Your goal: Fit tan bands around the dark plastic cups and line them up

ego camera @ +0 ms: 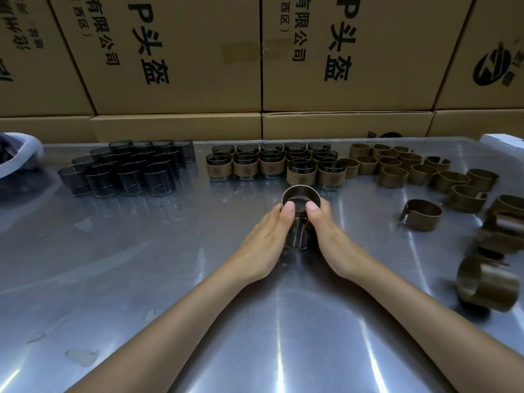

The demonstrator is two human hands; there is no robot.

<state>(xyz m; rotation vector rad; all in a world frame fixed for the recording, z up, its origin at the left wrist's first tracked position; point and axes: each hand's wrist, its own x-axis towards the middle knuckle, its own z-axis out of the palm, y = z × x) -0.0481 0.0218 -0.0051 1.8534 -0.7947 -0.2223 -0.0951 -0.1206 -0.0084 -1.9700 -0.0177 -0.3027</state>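
Head view: I see both hands meeting at the centre of the steel worktop (141, 279). The left hand (265, 239) and right hand (330, 236) curl around one dark cup (296, 236) from opposite sides, with each thumb pressed on the near edge of a tan band (301, 195) that sits around the cup's upper rim. I judge this two-sided grip keeps the cup steady while the thumbs push the band down evenly, so that it does not tilt and jam. The band is only at the top of the cup, so I judge the fitting step unfinished.

The worktop is laid out as a left-to-right flow. Bare cups (127, 168) stand grouped at the far left. Finished cups (272, 164), each wearing its band, stand in rows directly beyond the hands, so the cup in hand has only a short way to go to join the line. Loose bands (397, 168) lie spread at the right, near the right hand. Cardboard cartons (175, 61) are stacked behind the worktop.
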